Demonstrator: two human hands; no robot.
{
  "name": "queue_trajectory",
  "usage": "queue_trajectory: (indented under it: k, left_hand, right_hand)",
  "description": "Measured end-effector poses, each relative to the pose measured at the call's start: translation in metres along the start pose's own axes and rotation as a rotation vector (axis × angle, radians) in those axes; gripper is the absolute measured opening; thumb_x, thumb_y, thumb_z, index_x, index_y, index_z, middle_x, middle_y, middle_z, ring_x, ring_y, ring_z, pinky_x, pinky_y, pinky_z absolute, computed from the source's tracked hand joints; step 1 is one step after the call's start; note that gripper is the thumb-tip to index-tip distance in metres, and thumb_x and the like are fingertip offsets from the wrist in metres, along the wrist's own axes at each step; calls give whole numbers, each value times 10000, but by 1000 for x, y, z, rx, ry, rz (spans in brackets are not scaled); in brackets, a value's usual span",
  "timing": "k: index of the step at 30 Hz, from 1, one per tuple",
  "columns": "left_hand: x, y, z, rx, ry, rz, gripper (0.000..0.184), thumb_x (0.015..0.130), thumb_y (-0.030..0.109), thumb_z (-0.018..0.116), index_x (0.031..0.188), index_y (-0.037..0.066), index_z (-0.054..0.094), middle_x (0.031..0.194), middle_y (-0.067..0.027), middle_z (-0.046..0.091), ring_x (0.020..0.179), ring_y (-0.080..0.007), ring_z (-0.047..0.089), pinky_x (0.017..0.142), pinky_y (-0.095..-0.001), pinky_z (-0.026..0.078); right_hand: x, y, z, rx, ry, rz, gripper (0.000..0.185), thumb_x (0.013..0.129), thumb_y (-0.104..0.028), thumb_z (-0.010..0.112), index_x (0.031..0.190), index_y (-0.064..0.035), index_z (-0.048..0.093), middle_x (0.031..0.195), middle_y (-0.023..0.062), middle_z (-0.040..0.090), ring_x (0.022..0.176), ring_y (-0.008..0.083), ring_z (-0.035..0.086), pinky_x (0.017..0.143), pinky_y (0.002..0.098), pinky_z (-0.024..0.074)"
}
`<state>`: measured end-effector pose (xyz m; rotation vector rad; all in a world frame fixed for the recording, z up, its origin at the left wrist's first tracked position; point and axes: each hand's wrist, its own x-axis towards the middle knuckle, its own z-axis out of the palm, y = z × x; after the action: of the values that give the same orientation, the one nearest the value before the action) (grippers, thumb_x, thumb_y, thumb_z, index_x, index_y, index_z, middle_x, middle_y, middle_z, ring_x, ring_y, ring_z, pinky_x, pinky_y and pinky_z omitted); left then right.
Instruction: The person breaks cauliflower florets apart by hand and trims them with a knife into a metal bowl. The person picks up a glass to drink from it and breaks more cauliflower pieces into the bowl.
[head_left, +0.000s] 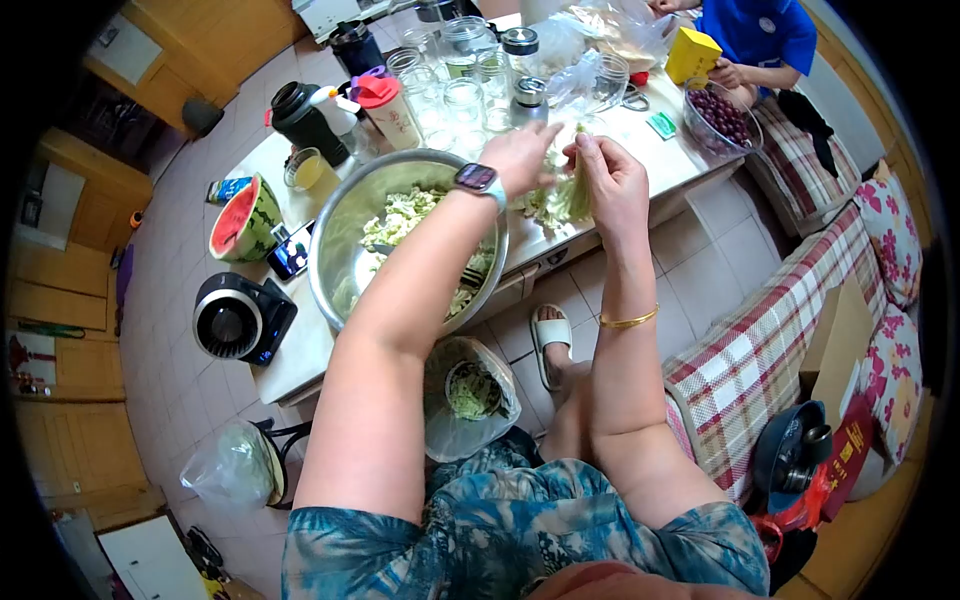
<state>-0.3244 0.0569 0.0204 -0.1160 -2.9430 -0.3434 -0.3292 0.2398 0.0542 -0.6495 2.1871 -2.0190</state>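
My left hand (520,160), with a watch on its wrist, reaches over the far right rim of a large steel bowl (333,215). Its fingers look stretched out, somewhat smeared by motion, and nothing shows in them. Just right of it, my right hand (615,185) is closed in a pinch on a pale green vegetable piece (577,190) above the table edge. Its exact kind is unclear. More pale green pieces (540,208) lie on the table below. Inside the bowl are chopped pale green pieces (405,213) and a dark-handled utensil, partly hidden by my left arm.
Glass jars (463,100) crowd the table's far side. A cut watermelon (243,222), phone (292,252) and small fan (240,318) stand left of the bowl. A bag-lined bin (470,395) holds green scraps below. Another person in blue (755,40) sits by a grape bowl (720,118).
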Motion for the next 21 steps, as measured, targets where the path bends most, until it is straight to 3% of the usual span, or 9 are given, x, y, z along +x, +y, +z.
queue_trajectory:
  k: [2,5,7,10,12,14,16,18,21]
  left_hand:
    - [-33,-4,-23,-137,292,-69,697,872,263,834,1467,59,535,1374,-181,639,1143,-347,689,958,-446,569]
    - [-111,3,-66,-482,570,-254,437,966,228,770,1323,8,648,1166,-139,740,984,-240,728,873,-370,573]
    - [-173,7,-70,-608,680,-351,346,1034,282,701,1210,-16,696,1033,-102,757,926,-174,717,794,-300,557]
    - [-254,17,-67,-1156,388,-541,555,1094,526,505,1132,20,730,984,-98,769,885,-141,715,712,-257,525]
    - [-274,32,-66,-1476,249,-596,777,1076,705,349,1206,27,704,1053,-91,768,912,-132,713,724,-248,539]
    - [-279,27,-62,-1635,295,-536,779,1075,708,345,1358,32,612,1214,-102,721,1039,-149,691,792,-257,542]
    - [-283,13,-57,-1672,415,-562,751,1074,702,365,1422,69,574,1291,-60,682,1146,-143,657,837,-267,532]
    - [-295,-9,-47,-1725,559,-570,500,1076,536,555,1328,111,628,1212,-17,702,1110,-118,660,857,-285,537]
    - [-305,-16,-49,-1685,694,-681,290,1049,367,687,1212,127,668,1132,19,716,1039,-108,675,861,-293,545]
  right_hand:
    - [-1,0,14,22,104,-340,266,974,-280,772,939,-16,777,835,40,674,677,110,582,625,285,475]
    - [-14,-10,31,-139,57,-266,261,957,-258,797,943,1,770,907,32,651,689,87,551,622,267,459]
    - [-19,-8,50,46,-38,-188,249,946,-235,815,956,8,762,850,20,652,670,55,531,595,248,435]
    - [-39,-21,80,219,-263,-88,227,959,-192,801,1011,21,742,746,1,651,617,36,537,560,233,428]
    - [-59,-27,105,271,-321,-178,164,950,-117,781,1052,8,750,893,33,707,729,64,638,618,237,510]
    - [-76,-32,124,171,-383,-347,207,903,-11,764,1109,-36,767,1059,75,721,844,123,699,697,273,572]
    - [-96,-38,140,61,-424,-537,280,845,42,761,1109,-50,768,1048,97,691,864,197,723,745,322,594]
    - [-108,-44,152,-73,-481,-710,353,776,81,764,1099,-61,763,1054,118,676,916,290,732,762,361,600]
    - [-120,-37,170,-105,-560,-699,408,760,148,674,1102,-63,746,1124,121,686,985,305,721,799,378,594]
